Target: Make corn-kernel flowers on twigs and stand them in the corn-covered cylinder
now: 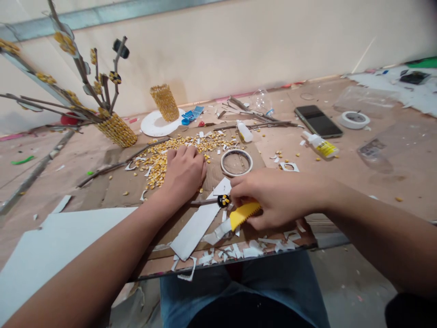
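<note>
At the near edge, above the person's jeans (293,287), white paper scraps (252,250) littered the surface (368,196). Just beyond them, the right hand (278,196) gripped a yellow-handled tool (244,215), its ridged edge facing the person and its pale, flat end pointing down to the left. A white card strip (194,234) lay slantwise beside that end, and a larger white sheet (82,232) lay to the left, partly under the left forearm.

Over the strip, near the right fingertips, sat a black disc (223,201) bearing yellow kernels, at the end of a twig (203,202) that ran toward the left hand (186,171). That hand was curled palm-down beside loose corn kernels (157,168); whether it grasped the twig could not be told.

Farther on were a tape ring (222,163), two glue bottles (245,131) and a smartphone (317,121). Toward the wall (256,45), a kernel-covered pot (118,131) held decorated branches, and a kernel-covered cylinder (165,102) stood tilted in view on a white disc (150,125).
</note>
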Motion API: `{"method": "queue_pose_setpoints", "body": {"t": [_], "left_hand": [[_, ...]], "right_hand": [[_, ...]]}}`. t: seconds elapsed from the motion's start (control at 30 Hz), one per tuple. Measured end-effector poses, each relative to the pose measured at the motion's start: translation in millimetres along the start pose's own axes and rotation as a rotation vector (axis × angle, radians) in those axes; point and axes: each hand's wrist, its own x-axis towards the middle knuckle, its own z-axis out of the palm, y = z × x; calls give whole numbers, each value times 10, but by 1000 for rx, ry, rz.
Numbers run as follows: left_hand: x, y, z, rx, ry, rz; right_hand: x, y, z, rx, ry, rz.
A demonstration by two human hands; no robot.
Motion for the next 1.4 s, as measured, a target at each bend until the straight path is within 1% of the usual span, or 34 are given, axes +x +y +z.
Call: {"method": "queue_pose_setpoints", "body": {"t": [0.07, 0.1, 0.17, 0.23, 0.27, 0.3, 0.37, 0.43, 0.47, 0.53, 0.63, 0.73, 0.83, 0.93, 1.03, 1.17, 1.27, 1.4], "left_hand": [[10, -18, -19, -98, 46, -53], [14, -24, -40, -202, 68, -95], [10, -19, -99, -531, 73, -196], [-21, 18, -171, -923, 18, -284], [-47, 49, -209, -1082, -19, -314], [-80, 88, -245, -1201, -40, -340], [-155, 182, -315, -1339, -76, -377], [-224, 278, -379, -1445, -98, -405], [-250, 320, -406, -1502, -91, -417], [-285, 380, -448, -1619, -131, -438], [-301, 404, -468, -1643, -156, -421], [-310, 381, -461, -1617, -155, -431], [-325, 352, -470, -1669, -175, -491], [-332, 331, -495, -1706, -198, -512], [-333, 315, -504, -1743, -182, -546], [-338, 293, -482, -1810, -87, -526], [-349, 279, -459, -1889, -63, -521], [-375, 279, -433, -1941, -82, -545]], "right_hand": [[-34, 48, -44, 80, 107, -82], [-47, 82, -67, 135, 160, -114], [-52, 156, -96, 281, 266, -155], [-18, 216, -83, 417, 405, -174], [14, 236, -58, 456, 494, -167], [52, 249, -21, 460, 594, -147], [133, 262, 72, 389, 771, -112], [200, 268, 167, 266, 866, -175], [222, 273, 207, 198, 882, -222], [245, 287, 267, 79, 888, -301], [248, 308, 312, -33, 874, -343], [245, 311, 329, -80, 871, -359], [249, 296, 339, -83, 894, -385], [254, 278, 344, -59, 894, -391], [257, 261, 324, -20, 914, -303], [248, 242, 278, 42, 961, -147], [244, 221, 279, 13, 935, -82], [253, 190, 314, -39, 881, -19]]}}
